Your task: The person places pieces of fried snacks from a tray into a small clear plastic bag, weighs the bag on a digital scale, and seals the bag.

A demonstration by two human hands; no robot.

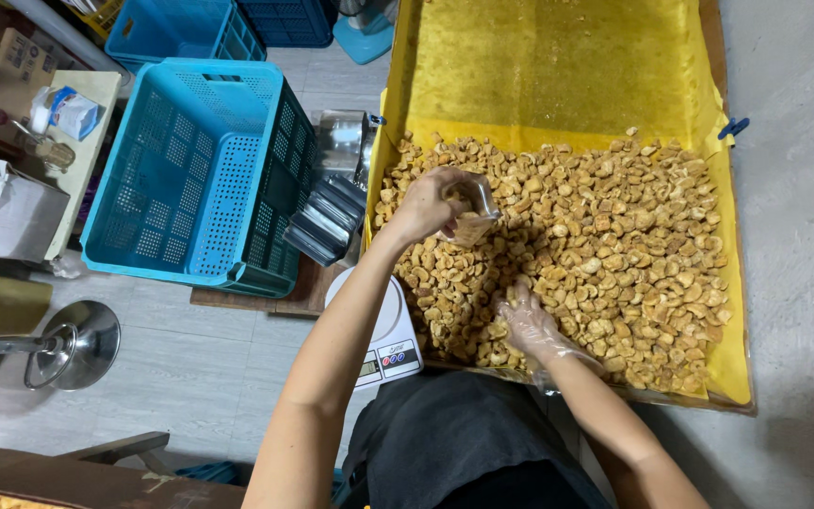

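Left hand (426,203) holds a small clear plastic bag (473,215) open over the golden fried snack pieces (595,254) at 12 o'clock, gloved right hand (529,325) cupped scooping them at 5 o'clock; loose grip likely spills pieces off the yellow-lined tray (558,66).

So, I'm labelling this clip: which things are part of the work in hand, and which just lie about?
In use: left hand holding a clear bag; gloved right hand in the golden snack pieces; yellow-lined tray; scale.

Lying about: blue crates; stack of bags; metal stool base.
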